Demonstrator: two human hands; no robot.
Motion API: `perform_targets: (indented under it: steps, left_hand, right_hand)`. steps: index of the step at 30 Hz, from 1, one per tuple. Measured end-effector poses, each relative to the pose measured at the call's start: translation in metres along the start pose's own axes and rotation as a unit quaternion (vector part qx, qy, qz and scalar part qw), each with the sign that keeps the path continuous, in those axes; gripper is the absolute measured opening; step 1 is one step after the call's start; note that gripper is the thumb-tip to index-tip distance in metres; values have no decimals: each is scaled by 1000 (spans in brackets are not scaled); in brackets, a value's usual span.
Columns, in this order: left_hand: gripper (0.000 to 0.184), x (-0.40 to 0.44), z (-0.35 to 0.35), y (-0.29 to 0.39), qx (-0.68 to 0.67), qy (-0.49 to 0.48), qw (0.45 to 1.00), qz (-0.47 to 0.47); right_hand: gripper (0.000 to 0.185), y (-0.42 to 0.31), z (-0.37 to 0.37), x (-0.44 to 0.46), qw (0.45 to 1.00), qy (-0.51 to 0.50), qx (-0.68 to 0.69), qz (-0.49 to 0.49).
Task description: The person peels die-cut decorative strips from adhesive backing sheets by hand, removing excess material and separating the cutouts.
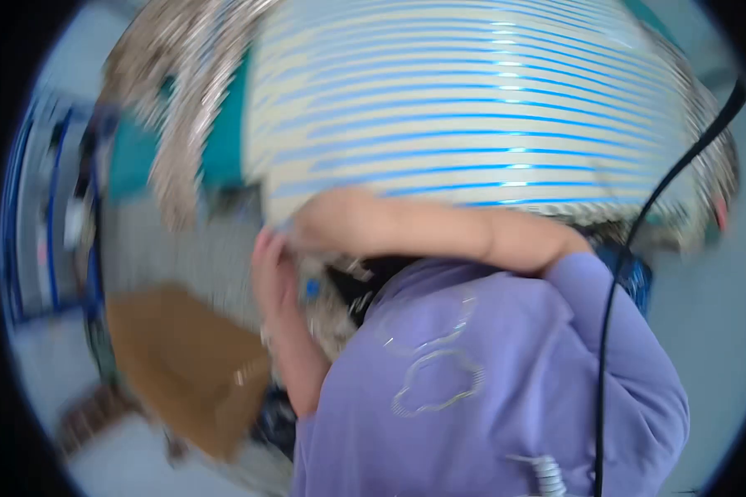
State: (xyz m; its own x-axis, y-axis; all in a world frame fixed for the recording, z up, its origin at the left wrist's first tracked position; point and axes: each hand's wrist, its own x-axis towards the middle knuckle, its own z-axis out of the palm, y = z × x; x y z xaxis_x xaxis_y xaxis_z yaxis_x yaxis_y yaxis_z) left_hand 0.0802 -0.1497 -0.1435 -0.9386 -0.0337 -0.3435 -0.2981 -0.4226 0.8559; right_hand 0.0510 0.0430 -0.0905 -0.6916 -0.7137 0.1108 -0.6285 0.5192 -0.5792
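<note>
Both hands are at the near left corner of a large cream panel with blue stripes (472,124). My right hand (331,222) reaches across from the right, its forearm along the panel's near edge. My left hand (275,269) is raised just beside it, with its fingers pointing up and close to the right hand's fingertips. Motion blur smears the fingers of both hands, and whatever may be between them cannot be made out. A small blue item (312,288) shows just right of my left hand.
A brown cardboard piece (186,364) lies at the lower left. Shiny crinkled strips (182,141) hang over a green surface (224,141) at the upper left. Blue-framed shelving (50,215) stands far left. A black cable (617,282) runs down the right side.
</note>
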Motion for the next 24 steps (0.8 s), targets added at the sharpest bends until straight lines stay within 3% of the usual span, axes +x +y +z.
perform_targets:
  steps: [1, 2, 4, 6, 8, 9, 10, 11, 12, 14, 16, 18, 20, 24]
  left_hand:
    - [33, -6, 6, 1, 18, 34, 999, 5]
    - [30, 2, -5, 2, 50, -58, 997, -2]
    - [32, -3, 6, 2, 112, -33, 993, -1]
    - [23, 6, 1, -3, 108, -81, 991, 25]
    - [29, 5, 9, 0, 200, -16, 979, 29]
    - [29, 1, 18, 9, 203, -34, 978, 32]
    - [34, -6, 27, 21, 365, 20, 924, 111]
    - [39, -10, 39, 31, 511, 79, 835, 190]
    - [39, -8, 50, 40, 511, 70, 834, 196]
    - [33, -7, 78, 50, 476, 70, 847, 227]
    - [30, -9, 112, 50, 459, 62, 852, 245]
    - [37, -10, 161, 44, 493, -30, 834, 246]
    - [16, -7, 203, 21, 444, -194, 854, 190]
    - [11, -62, 309, -26, 393, -463, 790, 86]
  right_hand:
    - [19, -8, -7, -8, 1000, 23, 13, 5]
    - [19, -8, -16, -18, 997, 8, 42, 63]
    - [19, 6, -34, -60, 981, 172, 79, 44]
    - [20, 27, -67, -114, 957, 246, 36, 148]
    - [21, 48, -97, -175, 911, 296, -10, 286]
    - [21, 65, -107, -216, 862, 364, -59, 348]
    - [22, 80, -116, -263, 805, 418, -117, 405]
    - [22, 56, -146, -303, 718, 432, -67, 542]
    - [21, 77, -147, -358, 661, 465, -210, 550]
    - [24, 78, -165, -448, 534, 464, -332, 624]
    - [27, 69, -175, -510, 459, 440, -405, 657]
    - [29, 71, -186, -539, 466, 433, -333, 696]
    - [34, 73, -191, -563, 489, 407, -182, 750]
    - [47, 81, -192, -592, 532, 414, -65, 736]
